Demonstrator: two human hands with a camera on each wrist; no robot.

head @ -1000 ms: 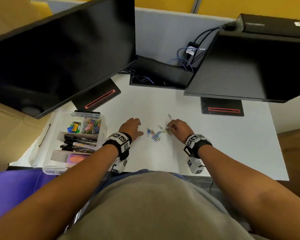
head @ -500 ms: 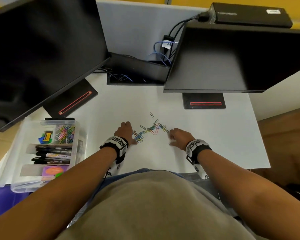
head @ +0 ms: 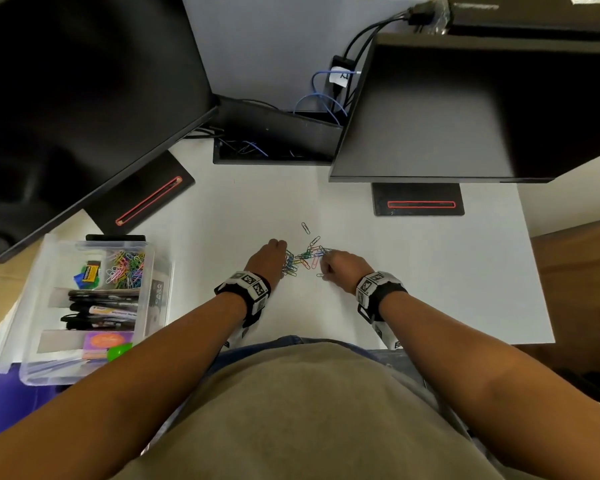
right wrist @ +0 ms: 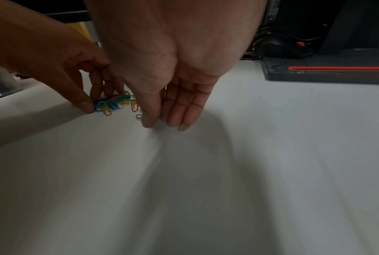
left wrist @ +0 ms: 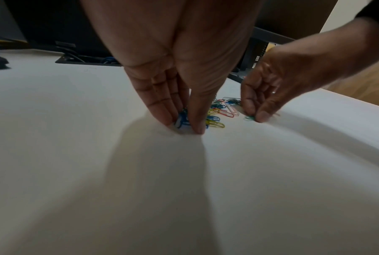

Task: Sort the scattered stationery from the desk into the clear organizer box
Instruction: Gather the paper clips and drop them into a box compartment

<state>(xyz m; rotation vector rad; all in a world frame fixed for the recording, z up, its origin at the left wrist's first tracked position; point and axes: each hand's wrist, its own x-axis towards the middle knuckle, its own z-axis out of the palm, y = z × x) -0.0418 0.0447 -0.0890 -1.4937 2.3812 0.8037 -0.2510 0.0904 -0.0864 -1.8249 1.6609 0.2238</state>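
Several coloured paper clips (head: 305,256) lie in a small heap on the white desk (head: 430,271). My left hand (head: 267,259) is at the heap's left side. Its thumb and fingers (left wrist: 162,113) pinch a bunch of mostly blue clips (right wrist: 110,101) against the desk. My right hand (head: 342,268) is at the heap's right side. Its fingers (right wrist: 177,119) point straight down and touch the desk, and the thumb lies beside a single green clip (right wrist: 138,116). The clear organizer box (head: 160,289) stands at the desk's left edge.
The box holds more clips (head: 125,270), black markers (head: 101,310), and small coloured items. Two monitors overhang the desk, and their black bases (head: 418,204) stand behind the heap. A cable tray (head: 274,147) sits at the back. One stray clip (head: 305,227) lies behind the heap.
Both hands have closed in on the heap from either side. The clips are drawn into a tighter pile, and my left hand has taken hold of a bunch.
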